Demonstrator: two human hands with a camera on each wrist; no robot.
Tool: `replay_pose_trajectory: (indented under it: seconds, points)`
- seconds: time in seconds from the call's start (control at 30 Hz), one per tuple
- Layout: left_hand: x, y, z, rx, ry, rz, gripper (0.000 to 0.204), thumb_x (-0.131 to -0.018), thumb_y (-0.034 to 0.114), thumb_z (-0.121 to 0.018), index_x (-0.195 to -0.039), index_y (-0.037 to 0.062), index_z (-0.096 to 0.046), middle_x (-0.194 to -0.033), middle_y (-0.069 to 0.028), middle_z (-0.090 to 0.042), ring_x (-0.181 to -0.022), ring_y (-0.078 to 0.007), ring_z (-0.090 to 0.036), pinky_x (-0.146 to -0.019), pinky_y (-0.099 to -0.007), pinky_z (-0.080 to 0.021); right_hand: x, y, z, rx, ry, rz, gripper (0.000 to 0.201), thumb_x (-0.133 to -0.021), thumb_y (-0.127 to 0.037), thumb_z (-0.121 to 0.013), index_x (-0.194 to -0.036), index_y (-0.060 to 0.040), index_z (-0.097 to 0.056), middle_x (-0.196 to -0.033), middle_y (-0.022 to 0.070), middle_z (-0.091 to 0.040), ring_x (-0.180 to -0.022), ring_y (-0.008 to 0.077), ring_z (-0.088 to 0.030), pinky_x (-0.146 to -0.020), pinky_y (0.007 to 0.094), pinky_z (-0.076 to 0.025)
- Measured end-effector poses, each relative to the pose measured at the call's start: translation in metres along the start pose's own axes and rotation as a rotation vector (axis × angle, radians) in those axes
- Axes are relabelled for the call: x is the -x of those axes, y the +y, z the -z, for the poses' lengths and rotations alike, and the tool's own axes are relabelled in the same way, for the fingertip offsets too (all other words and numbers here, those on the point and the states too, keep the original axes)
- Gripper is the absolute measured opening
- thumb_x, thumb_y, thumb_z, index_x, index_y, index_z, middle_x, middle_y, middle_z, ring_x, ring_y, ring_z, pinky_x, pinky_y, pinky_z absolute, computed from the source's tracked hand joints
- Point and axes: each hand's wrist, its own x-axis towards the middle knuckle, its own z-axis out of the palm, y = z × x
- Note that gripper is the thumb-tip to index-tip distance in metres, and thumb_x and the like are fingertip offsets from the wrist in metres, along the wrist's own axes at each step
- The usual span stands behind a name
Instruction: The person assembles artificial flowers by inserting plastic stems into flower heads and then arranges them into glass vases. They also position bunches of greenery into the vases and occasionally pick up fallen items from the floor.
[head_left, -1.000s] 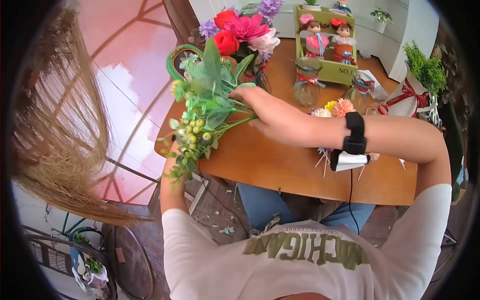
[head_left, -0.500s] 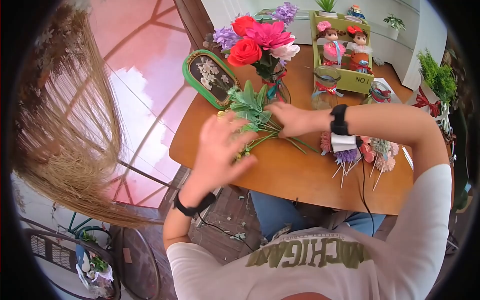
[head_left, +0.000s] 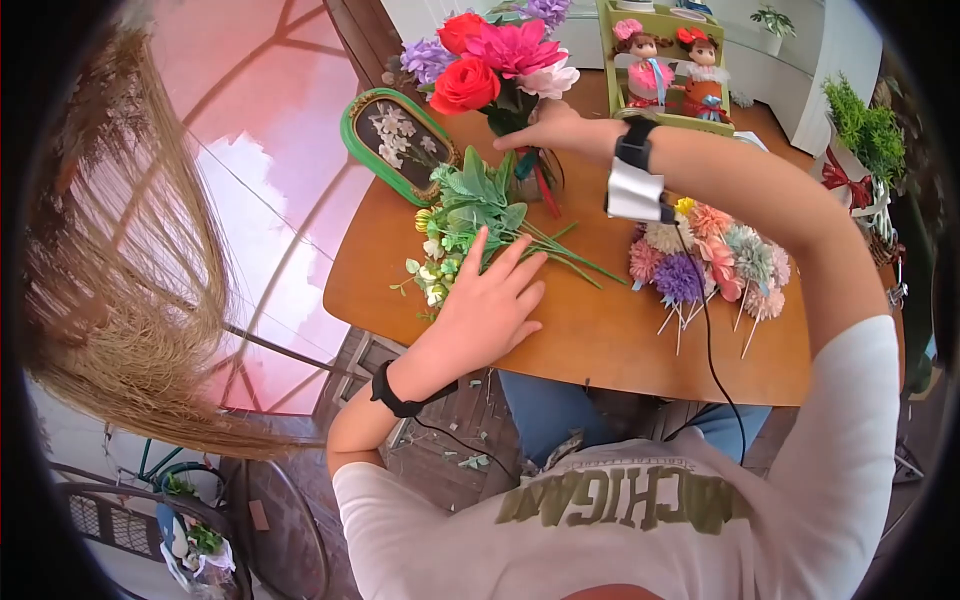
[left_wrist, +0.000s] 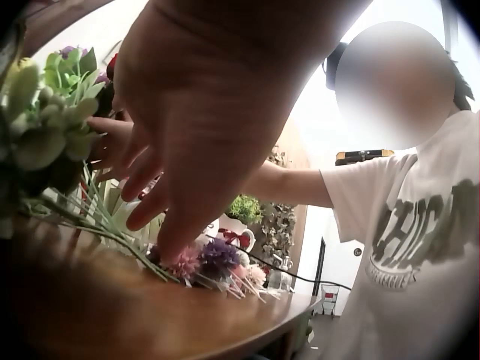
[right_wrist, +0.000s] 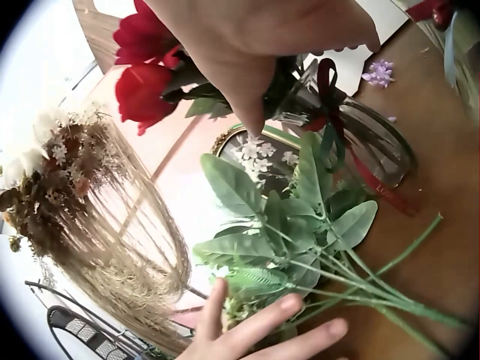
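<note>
In the head view my left hand [head_left: 490,310] lies with fingers spread over the near end of a bunch of artificial greenery [head_left: 475,205], fingertips at its leaves. The bunch lies on the table, its bare green stems [right_wrist: 375,292] fanning to the right. My right hand [head_left: 552,130] is at the neck of a glass vase [right_wrist: 379,146], thumb on the near side and fingers round the far side. The vase has a red and green ribbon and holds red roses, a magenta bloom [head_left: 513,48] and purple flowers. My palm hides part of its neck.
Behind the greenery stands a green oval frame [head_left: 375,160] with white flowers. Pompom-like flowers [head_left: 680,278] on pale sticks lie at the right. Two dolls sit in a green wooden stand [head_left: 665,115] at the back. A black cable [head_left: 708,350] hangs from the right wrist over the table edge.
The greenery, earlier held up at the left, now lies on the table. My right hand has left its stems and moved up to the vase. My left hand has come down onto the leaves.
</note>
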Motion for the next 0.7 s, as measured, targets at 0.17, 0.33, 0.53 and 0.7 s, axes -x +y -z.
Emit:
replay_pose_trajectory:
  seconds: [0.17, 0.33, 0.53, 0.7]
  points:
    - [-0.006, -0.028, 0.016, 0.182, 0.191, 0.097, 0.038, -0.086, 0.032, -0.078, -0.115, 0.0101, -0.068, -0.136, -0.0109, -0.059, -0.142, -0.0326, -0.044, -0.121, -0.0656, -0.022, -0.007, -0.003, -0.017, -0.321, 0.065, 0.088, 0.045, -0.073, -0.037, -0.09, -0.098, -0.0063, -0.069, -0.084, 0.0058, -0.071, -0.077, 0.014, -0.067, -0.071, 0.0314, -0.053]
    - [-0.027, -0.07, 0.012, 0.165, 0.38, 0.286, 0.04, -0.087, 0.033, -0.077, -0.118, 0.0082, -0.068, -0.137, -0.0129, -0.06, -0.138, -0.0339, -0.048, -0.118, -0.0594, -0.03, -0.001, -0.005, -0.013, -0.519, 0.052, 0.028, 0.047, -0.077, -0.027, -0.088, -0.111, -0.0009, -0.07, -0.1, 0.0074, -0.074, -0.088, 0.0145, -0.071, -0.078, 0.0304, -0.055]
    - [-0.076, -0.132, -0.008, 0.274, 0.422, 0.316, 0.055, -0.085, 0.038, -0.078, -0.123, 0.0011, -0.066, -0.132, -0.0219, -0.063, -0.127, -0.0411, -0.055, -0.111, -0.0466, -0.042, -0.027, 0.015, -0.01, -0.483, 0.149, 0.021, 0.038, -0.074, -0.025, -0.086, -0.094, 0.0047, -0.074, -0.087, 0.0121, -0.076, -0.07, 0.0167, -0.071, -0.063, 0.0308, -0.057]
    - [-0.109, -0.156, -0.008, 1.048, 0.172, 0.619, 0.069, -0.087, 0.035, -0.078, -0.138, -0.0045, -0.054, -0.129, -0.0214, -0.063, -0.13, -0.0287, -0.055, -0.109, -0.0415, -0.042, -0.026, 0.004, -0.014, -0.452, 0.171, 0.086, 0.03, -0.074, -0.015, -0.084, -0.091, 0.0061, -0.072, -0.084, 0.0117, -0.074, -0.073, 0.0175, -0.072, -0.065, 0.0313, -0.057]
